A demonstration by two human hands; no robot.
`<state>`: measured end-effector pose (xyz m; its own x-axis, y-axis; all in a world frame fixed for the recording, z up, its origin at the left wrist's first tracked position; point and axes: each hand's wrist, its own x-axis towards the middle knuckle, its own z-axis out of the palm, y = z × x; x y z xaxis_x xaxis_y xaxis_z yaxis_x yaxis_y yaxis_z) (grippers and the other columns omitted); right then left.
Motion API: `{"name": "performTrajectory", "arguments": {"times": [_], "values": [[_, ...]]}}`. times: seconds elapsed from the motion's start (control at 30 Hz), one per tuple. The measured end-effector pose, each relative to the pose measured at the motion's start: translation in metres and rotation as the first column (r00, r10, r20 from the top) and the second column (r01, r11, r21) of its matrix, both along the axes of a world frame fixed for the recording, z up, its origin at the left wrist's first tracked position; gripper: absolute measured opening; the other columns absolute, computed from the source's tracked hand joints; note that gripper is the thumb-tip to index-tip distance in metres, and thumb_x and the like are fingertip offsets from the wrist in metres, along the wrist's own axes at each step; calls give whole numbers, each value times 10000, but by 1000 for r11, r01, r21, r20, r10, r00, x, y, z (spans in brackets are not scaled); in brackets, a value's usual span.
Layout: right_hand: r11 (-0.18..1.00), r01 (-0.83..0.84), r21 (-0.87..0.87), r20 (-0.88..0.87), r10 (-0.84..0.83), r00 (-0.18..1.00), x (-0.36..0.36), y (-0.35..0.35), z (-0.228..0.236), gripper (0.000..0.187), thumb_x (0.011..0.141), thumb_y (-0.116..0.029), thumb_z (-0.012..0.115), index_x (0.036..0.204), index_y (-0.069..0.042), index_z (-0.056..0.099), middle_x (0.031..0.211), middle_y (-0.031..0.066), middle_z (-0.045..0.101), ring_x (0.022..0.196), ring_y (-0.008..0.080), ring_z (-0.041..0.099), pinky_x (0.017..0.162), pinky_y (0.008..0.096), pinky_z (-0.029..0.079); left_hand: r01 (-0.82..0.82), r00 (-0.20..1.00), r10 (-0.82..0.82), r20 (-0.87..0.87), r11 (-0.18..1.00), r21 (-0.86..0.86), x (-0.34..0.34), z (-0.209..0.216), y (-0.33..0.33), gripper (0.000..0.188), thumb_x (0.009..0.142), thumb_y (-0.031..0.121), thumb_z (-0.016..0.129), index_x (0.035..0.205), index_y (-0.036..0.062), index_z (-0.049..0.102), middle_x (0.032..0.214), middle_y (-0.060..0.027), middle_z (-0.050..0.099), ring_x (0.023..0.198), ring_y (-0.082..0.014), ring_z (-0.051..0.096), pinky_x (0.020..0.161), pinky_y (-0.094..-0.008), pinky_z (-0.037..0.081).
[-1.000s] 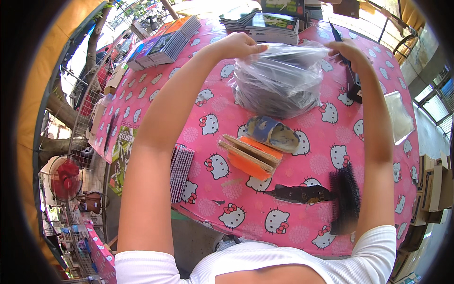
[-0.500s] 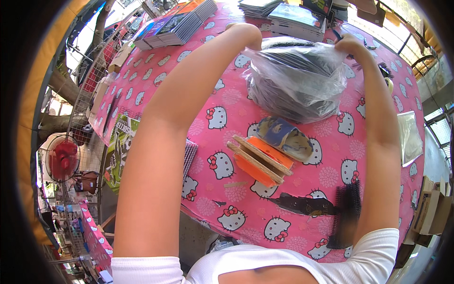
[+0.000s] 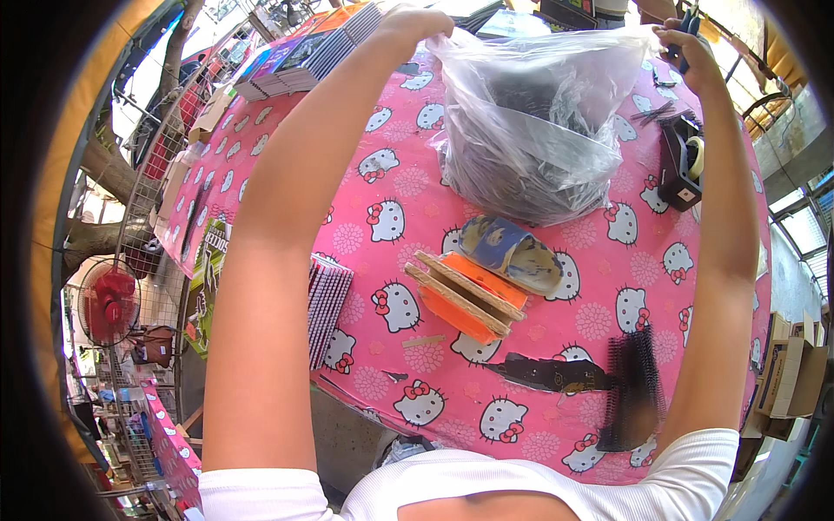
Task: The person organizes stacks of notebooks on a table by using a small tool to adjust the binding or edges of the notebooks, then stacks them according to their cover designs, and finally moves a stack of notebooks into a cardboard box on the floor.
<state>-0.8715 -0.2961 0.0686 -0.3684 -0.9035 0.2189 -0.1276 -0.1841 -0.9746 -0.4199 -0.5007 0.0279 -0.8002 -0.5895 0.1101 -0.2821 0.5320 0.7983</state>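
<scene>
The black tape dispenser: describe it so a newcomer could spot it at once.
Start at the pink cartoon-cat tablecloth, then go to the clear plastic bag both hands hold open. The tape dispenser sits just right of it, below the right hand: the only blocky black thing there.

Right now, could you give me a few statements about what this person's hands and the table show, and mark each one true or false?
1. Both hands hold the top of a clear plastic bag. True: the left hand and right hand each grip an upper edge.
2. The bag is empty. False: a dark mass of thin black pieces fills its lower part.
3. The tablecloth is plain blue. False: it is pink with a cartoon cat print.
4. An orange piece with wooden strips lies on the table nearer the person than the bag. True.
5. The tape dispenser sits under the left hand. False: it is on the right side, below the right hand.
</scene>
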Motion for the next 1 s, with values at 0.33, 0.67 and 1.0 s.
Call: {"name": "performTrajectory", "arguments": {"times": [0.33,0.67,1.0], "values": [[856,453,247,-827,-57,559,13,7,-16,746,608,-692,687,856,7,605,717,81,605,660,176,580,601,323,457,-458,889,352,295,636,621,-112,8,97,417,735,264,772,1024,19,598,947,-96,628,761,-168,622,675,-332,530],[936,214,278,-899,176,401,64,84,-68,659,544,-325,821,981,57,511,977,202,536,929,296,539,842,375,428,-17,541,835,-102,131,991,-101,-25,61,77,880,124,554,902,51,568,887,-91,601,814,-199,604,733,-353,501],[898,317,306,-774,41,632,42,132,-49,590,633,-348,772,1000,44,527,870,176,593,799,287,594,748,375,461,-821,452,880,-148,475,317,-65,-25,61,524,692,315,743,1089,32,552,1085,-161,554,989,-281,573,837,-380,483]]}}
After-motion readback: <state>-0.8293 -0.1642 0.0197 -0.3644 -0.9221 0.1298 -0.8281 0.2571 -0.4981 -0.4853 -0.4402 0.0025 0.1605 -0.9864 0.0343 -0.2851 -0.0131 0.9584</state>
